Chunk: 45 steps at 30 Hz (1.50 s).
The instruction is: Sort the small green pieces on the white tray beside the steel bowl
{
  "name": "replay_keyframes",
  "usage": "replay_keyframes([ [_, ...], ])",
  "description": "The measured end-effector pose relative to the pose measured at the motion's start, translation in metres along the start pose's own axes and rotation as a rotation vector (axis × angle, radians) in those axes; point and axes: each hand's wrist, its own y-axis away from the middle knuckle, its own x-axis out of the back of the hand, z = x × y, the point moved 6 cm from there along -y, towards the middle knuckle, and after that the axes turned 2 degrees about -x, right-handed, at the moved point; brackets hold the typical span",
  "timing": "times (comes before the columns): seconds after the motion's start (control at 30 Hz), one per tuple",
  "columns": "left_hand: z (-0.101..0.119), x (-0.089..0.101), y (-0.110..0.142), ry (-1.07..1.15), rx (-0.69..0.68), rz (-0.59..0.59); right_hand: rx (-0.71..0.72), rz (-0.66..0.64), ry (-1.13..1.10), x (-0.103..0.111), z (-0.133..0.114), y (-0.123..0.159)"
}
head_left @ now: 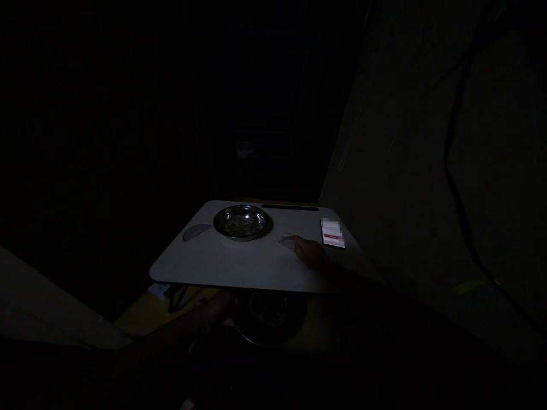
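white table [248, 265], right fingers [301, 245] near specks [277, 240]; round bowl [294, 322] below, mouth up, beside left fingers [229, 299], grips unclear

My right hand [313, 254] is bare, with a rounded back; my left hand [220, 307] is a dim outline, and the forearms [182, 326] behind both hands blur into shadow.

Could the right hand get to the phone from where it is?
Probably yes: the right hand is over the table, close beside the phone, and nothing visible stands between them, though the dim light hides detail.
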Motion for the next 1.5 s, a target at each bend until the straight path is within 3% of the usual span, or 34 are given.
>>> replay_keyframes([
  [0.3, -0.007, -0.005, -0.005, 0.009, 0.025, 0.021, -0.002, -0.032, 0.074, 0.003, 0.000, -0.002],
  [0.6, 0.001, -0.006, 0.002, -0.034, 0.042, 0.051, -0.019, -0.036, 0.097, 0.007, -0.002, -0.002],
  [0.93, 0.000, -0.007, 0.000, -0.015, 0.015, 0.043, 0.031, -0.017, 0.024, 0.005, 0.000, 0.003],
  [1.27, -0.006, -0.007, -0.006, 0.006, -0.002, -0.021, 0.010, -0.011, 0.098, 0.004, 0.001, -0.002],
  [1.5, -0.007, -0.003, -0.008, -0.027, 0.007, 0.002, 0.030, -0.015, 0.133, 0.001, 0.000, -0.004],
])
